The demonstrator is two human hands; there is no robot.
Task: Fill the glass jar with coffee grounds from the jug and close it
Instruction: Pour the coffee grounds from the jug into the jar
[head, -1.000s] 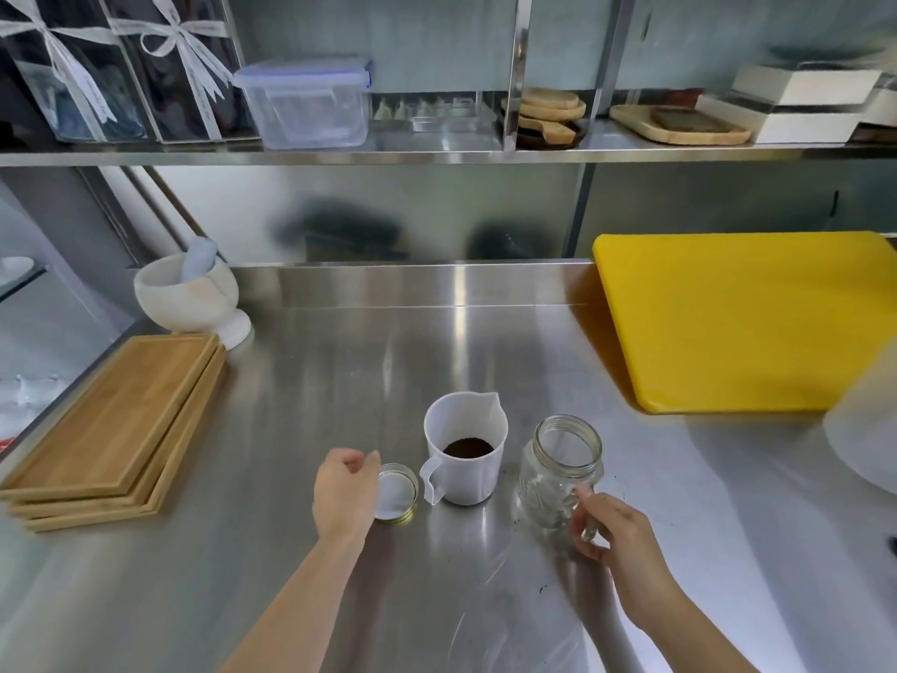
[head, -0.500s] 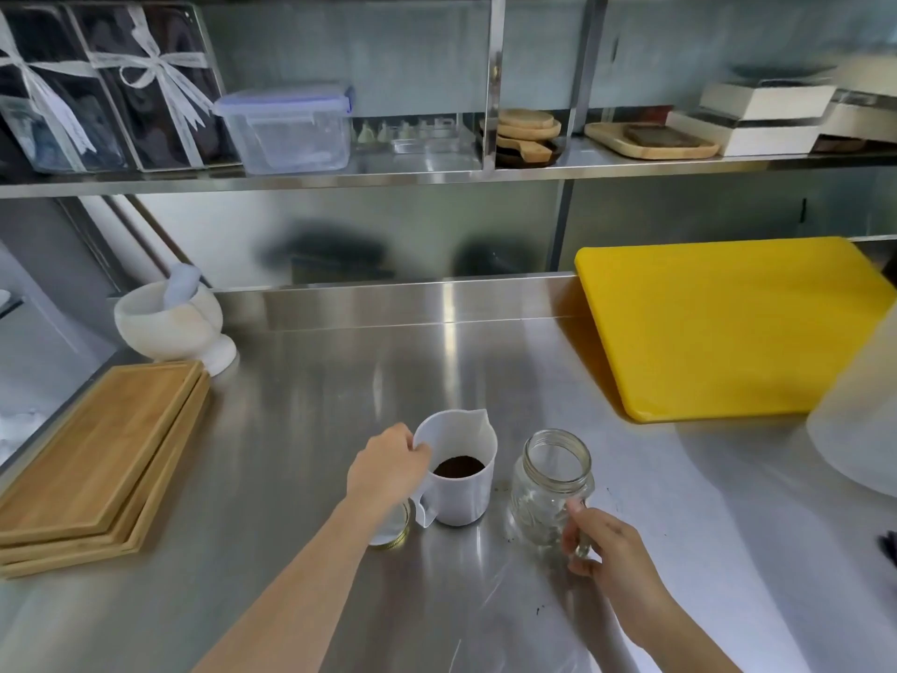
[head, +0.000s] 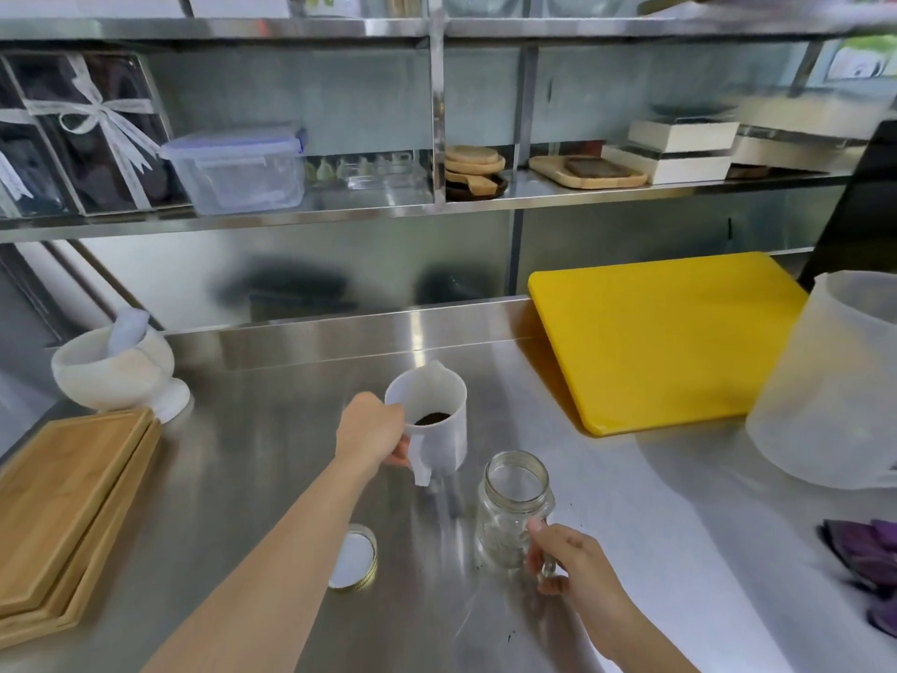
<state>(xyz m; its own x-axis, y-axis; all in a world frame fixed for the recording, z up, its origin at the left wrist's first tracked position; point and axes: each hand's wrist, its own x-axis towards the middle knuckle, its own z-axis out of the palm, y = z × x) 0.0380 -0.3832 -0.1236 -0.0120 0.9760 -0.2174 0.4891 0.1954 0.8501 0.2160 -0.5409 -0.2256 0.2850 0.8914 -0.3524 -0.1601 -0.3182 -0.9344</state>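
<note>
Stainless steel covers everything: the brushed steel counter point(head: 655, 551), its low backsplash and the steel wall shelf point(head: 631, 194) above. Near the middle of the counter the left hand point(head: 371, 437) is wrapped around the handle of a white plastic jug point(head: 437, 420), which appears lifted just clear of the counter, a blurred shadow under it; a small dark heap of coffee grounds point(head: 432, 418) lies in its bottom, and its spout points away from the person. Just in front and to the right stands the clear glass jar point(head: 514, 510), upright, open-mouthed and empty, with the right hand point(head: 573, 561) curled around its lower right side, thumb and fingers touching the glass. The jar's round gold-rimmed metal lid point(head: 353, 556) lies flat on the counter, partly hidden by the left forearm, apart from both jar and jug. A yellow plastic cutting board point(head: 670, 337) leans against the backsplash at the right, beside a large translucent plastic container point(head: 835, 381). At the left sit a white stone mortar with pestle point(head: 114, 369) and a stack of bamboo boards point(head: 68, 507). A clear lidded plastic box point(head: 238, 170) rests on the shelf. No brand, label or writing can be read on anything; the view is too soft.
</note>
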